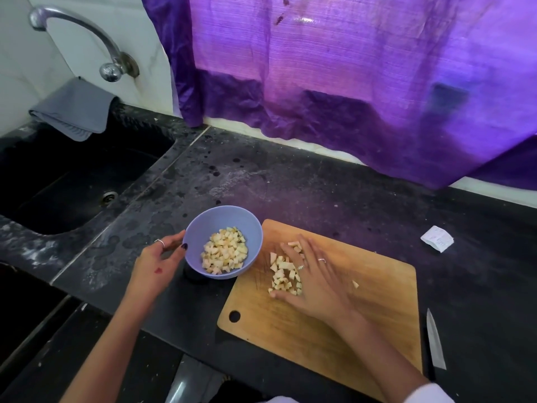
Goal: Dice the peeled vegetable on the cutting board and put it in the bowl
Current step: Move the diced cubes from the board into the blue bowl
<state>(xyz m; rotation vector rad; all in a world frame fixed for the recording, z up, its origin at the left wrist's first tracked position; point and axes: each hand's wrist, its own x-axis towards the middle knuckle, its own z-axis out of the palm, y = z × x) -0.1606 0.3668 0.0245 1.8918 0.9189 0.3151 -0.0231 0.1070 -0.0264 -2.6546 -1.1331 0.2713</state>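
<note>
Diced pale-yellow vegetable cubes (283, 274) lie in a loose pile on the rectangular wooden cutting board (363, 321), toward its 10 o'clock corner; one stray cube (355, 284) sits apart at 3 o'clock of the pile. More cubes, same colour, already fill the bottom of the round lilac-blue bowl (203, 225), which stands on the black stone countertop (290, 184), touching or just beside the board's 9 o'clock edge.

Head view, hands: right hand (316, 274) lies flat over the pile, fingers straight and spread, tips pointing to 10 o'clock, thumb along the pile's 6 o'clock side; it presses on the cubes, not gripping. Rings on two fingers. Left hand (158, 264) is at the bowl's 9 o'clock side, thumb w/ dark nail on the rim, fingers curved round the outer wall; holds the bowl.

Rest: steel-bladed kitchen knife (435, 341) lies on the counter just past the board's 3 o'clock edge, tip to 12. Small white crumpled paper slip (437, 238) at approx 2 o'clock of the board. Black sink basin (72, 175) at 10 o'clock, curved chrome tap (84, 30) above it, folded grey cloth (74, 109) on the sink's back rim. Purple curtain (348, 68) hangs across 12 to 2 o'clock.
</note>
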